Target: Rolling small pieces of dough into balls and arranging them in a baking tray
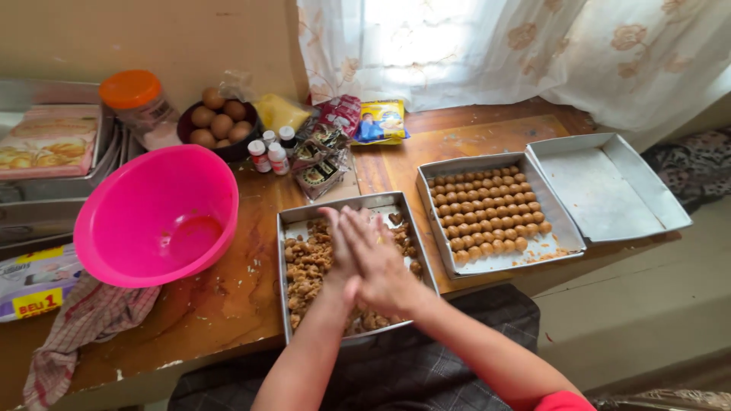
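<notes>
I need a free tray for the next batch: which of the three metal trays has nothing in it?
The far-right tray, nearest the curtain. The middle tray holds rows of rolled balls; the one under the hands holds crumbly dough.

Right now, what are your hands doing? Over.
Left hand and right hand pressed together, palm to palm, over the dough tray. What's between them: hidden. Nothing blocking. Over.

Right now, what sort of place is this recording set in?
Most likely a home kitchen or baking corner by a curtained window. A wooden table carries metal trays, one with rows of small dough balls, plus a bowl of eggs and a pink mixing bowl.
</notes>
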